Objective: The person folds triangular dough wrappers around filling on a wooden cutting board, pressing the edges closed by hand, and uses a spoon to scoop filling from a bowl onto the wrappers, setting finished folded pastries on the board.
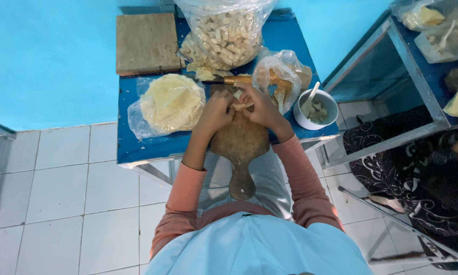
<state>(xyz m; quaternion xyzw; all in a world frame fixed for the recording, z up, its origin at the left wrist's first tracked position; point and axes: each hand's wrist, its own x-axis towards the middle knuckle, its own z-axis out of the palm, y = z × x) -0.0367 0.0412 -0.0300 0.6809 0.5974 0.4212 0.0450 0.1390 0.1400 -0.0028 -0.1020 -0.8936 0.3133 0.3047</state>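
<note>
A small pale wrapper piece (pixel 240 106) sits pinched between both hands over the round wooden board (pixel 240 142), held low so the board backs it. The left hand (pixel 214 113) and right hand (pixel 262 108) curl inward, fingertips meeting, apparently folding it; wrapper stack (pixel 172 102) lies just beside.

Both hands meet over a round wooden paddle board (pixel 240 145) lying on a small blue bench (pixel 137 145). The left hand (pixel 214 113) and the right hand (pixel 261 108) pinch a small pale wrapper piece (pixel 241 105) between their fingertips. Left of them a stack of thin round wrappers (pixel 172 102) sits in clear plastic. Behind is a bag of pale cut sticks (pixel 223 34), to the right a white bowl (pixel 329 103) with a spoon (pixel 309 99).
</note>
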